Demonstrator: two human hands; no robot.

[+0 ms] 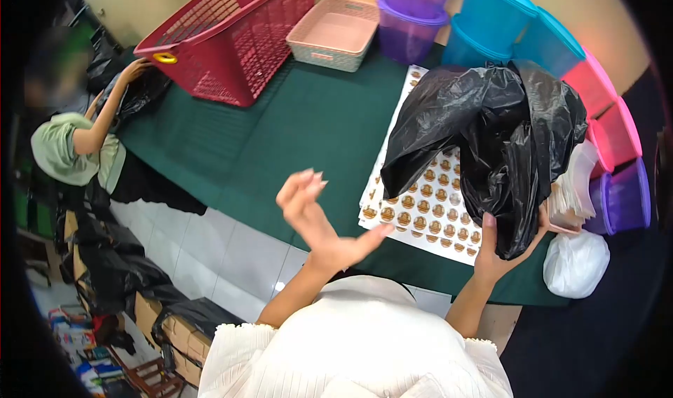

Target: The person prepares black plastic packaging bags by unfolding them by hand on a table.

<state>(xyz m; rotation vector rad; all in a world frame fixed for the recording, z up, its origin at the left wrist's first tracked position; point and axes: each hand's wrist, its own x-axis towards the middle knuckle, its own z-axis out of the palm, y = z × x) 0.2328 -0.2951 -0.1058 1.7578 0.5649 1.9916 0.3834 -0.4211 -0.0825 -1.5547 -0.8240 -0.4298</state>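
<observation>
My right hand (506, 256) grips the lower end of a black plastic bag (484, 117), fingers wrapped round it near the table's front edge. The bag is crumpled and spreads up and away over the printed sheets. My left hand (319, 223) is raised over the front edge of the table, thumb and fingers apart, with nothing in it. Under the bag lie white sticker sheets (424, 219) covered in rows of small round brown labels. Part of the sheets is hidden by the bag. Whether anything is inside the bag cannot be seen.
On the green-covered table (280, 138) stand a red basket (242, 61) and a pink-grey tray (329, 54). Purple tubs (410, 30), blue tubs (484, 37) and pink tubs (617, 135) line the back and right. A white plastic bag (576, 265) lies at right. Another person (98, 142) works at left.
</observation>
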